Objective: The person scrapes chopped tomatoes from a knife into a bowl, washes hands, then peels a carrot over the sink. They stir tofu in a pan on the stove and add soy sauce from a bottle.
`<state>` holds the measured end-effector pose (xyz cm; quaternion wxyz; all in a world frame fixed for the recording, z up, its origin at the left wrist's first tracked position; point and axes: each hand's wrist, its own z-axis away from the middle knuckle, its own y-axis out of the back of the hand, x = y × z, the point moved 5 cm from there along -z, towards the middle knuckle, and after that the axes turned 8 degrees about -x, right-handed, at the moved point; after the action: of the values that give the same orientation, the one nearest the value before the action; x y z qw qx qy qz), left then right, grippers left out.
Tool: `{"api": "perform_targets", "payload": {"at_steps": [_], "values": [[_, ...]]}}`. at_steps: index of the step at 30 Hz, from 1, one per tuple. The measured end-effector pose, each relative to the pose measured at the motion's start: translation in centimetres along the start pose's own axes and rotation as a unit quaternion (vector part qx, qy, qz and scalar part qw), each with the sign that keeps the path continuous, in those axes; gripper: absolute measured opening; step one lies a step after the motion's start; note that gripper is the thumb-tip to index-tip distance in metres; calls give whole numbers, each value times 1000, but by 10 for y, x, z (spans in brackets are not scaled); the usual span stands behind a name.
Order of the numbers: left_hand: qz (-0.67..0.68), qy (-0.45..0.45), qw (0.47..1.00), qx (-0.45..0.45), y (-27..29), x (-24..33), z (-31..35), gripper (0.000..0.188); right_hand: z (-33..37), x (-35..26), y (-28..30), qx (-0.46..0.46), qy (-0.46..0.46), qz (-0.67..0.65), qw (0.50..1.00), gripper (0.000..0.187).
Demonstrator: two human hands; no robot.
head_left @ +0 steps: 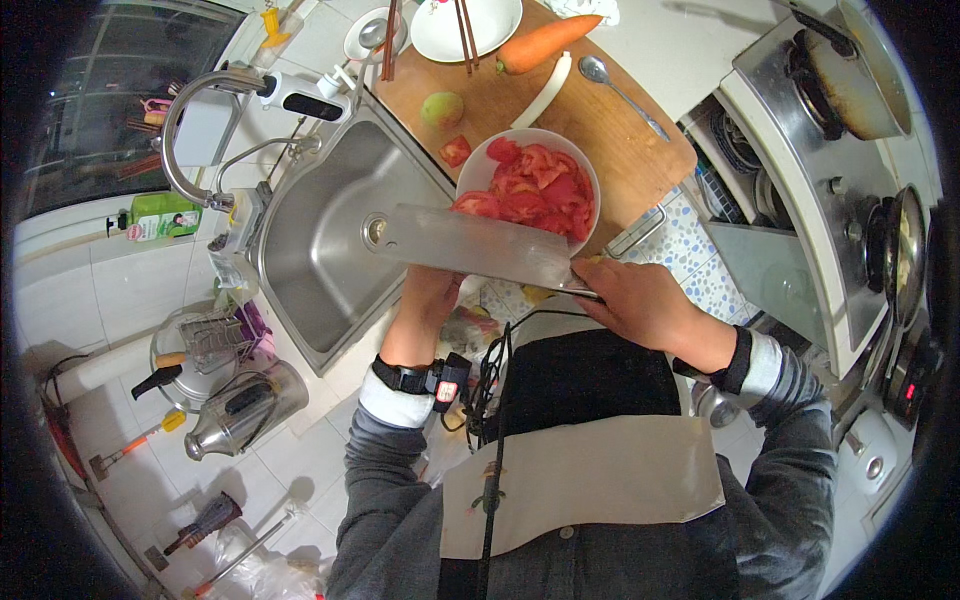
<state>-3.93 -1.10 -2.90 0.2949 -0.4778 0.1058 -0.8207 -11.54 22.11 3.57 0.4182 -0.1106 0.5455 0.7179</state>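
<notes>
Tomato pieces, red and chopped, filled the white round bowl (480,170) on the board's near edge; your right hand (640,300) gripped the broad steel cleaver (470,243) flat beside its rim; your left hand (425,300) sat beneath the blade, fingers hidden.

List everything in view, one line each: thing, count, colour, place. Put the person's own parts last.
Wide steel cleaver: 1, silver, held flat above the sink edge.
White bowl of cut tomato: 1, red pieces, on the wooden board.
Round wooden cutting board: 1, brown, right of the sink.
Whole carrot: 1, orange, far end of the board.
Green round fruit: 1, on the board.
Metal spoon: 1, silver, on the board.
White plate with chopsticks: 1, far edge.
Steel sink: 1, grey, left.
Green soap bottle: 1, by the tap.
Left hand: under the cleaver.
Right hand: grips the cleaver handle.
</notes>
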Motion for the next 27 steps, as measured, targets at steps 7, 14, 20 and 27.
{"api": "perform_targets", "payload": {"at_steps": [7, 14, 20, 27], "values": [[-76, -44, 995, 37, -25, -3, 9, 30, -23, -2, 7, 40, -9, -22, 999, 38], [-31, -18, 997, 63, -36, 9, 10, 29, -34, -5, 13, 96, 23, -68, 993, 30], [21, 37, 999, 32, -25, 11, 4, 29, -18, 1, 10, 96, 21, -115, 989, 31], [59, 111, 991, -39, -40, 10, 5, 31, -36, 16, 9, 112, 20, -146, 983, 31]]}}
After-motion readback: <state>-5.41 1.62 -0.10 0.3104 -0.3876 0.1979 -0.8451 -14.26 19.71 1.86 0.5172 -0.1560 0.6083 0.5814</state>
